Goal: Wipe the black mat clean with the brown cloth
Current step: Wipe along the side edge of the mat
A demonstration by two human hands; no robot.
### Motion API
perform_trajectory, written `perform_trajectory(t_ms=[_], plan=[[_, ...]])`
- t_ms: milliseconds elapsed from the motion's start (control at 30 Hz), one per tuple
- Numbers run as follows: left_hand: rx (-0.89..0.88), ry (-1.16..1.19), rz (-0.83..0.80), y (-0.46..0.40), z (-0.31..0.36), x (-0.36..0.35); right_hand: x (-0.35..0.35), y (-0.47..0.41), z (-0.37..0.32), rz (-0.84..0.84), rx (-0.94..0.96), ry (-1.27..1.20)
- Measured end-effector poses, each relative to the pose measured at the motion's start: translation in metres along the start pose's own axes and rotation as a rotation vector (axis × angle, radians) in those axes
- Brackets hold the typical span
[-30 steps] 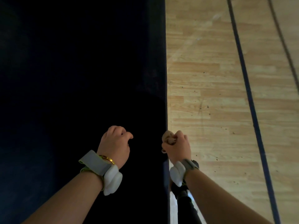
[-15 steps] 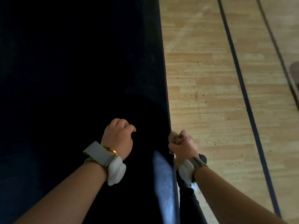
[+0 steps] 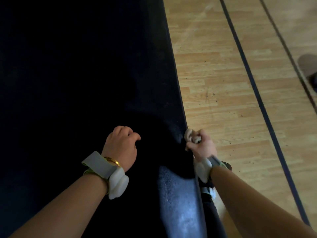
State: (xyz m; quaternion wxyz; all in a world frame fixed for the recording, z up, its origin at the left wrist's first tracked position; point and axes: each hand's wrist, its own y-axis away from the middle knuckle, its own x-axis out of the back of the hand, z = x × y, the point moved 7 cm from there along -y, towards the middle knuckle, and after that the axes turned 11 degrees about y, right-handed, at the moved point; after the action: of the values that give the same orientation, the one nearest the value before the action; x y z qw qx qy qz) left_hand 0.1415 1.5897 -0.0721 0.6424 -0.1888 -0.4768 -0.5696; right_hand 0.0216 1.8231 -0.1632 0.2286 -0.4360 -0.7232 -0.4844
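The right hand (image 3: 201,148) clenches the brown cloth (image 3: 190,135) at the black mat (image 3: 85,66) edge. The left hand (image 3: 121,148) is curled, holding nothing. Better to press the cloth flat and wipe inward.

The mat (image 3: 68,83) lies to the left, the floor (image 3: 223,83) to its right; the left hand (image 3: 121,146) is over the mat; the right hand (image 3: 201,146) sits at the mat's right edge, the cloth (image 3: 190,135) bunched in it, touching that edge.
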Motion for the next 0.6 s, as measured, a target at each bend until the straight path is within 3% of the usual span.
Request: perform_trajectory(t_ms=[133, 267, 433, 600], plan=[[-0.036, -0.009, -0.042, 0.003, 0.007, -0.012, -0.008, 0.035, 0.047, -0.03, -0.041, 0.053], [-0.085, -0.019, 0.003, 0.005, 0.017, -0.018, -0.007, 0.002, 0.01, 0.062, 0.04, -0.012], [-0.101, -0.008, 0.048, 0.005, 0.027, -0.018, -0.01, -0.025, -0.014, 0.046, -0.013, -0.25], [-0.108, -0.012, 0.069, 0.015, 0.026, -0.02, -0.014, 0.018, 0.03, 0.022, -0.014, -0.132]])
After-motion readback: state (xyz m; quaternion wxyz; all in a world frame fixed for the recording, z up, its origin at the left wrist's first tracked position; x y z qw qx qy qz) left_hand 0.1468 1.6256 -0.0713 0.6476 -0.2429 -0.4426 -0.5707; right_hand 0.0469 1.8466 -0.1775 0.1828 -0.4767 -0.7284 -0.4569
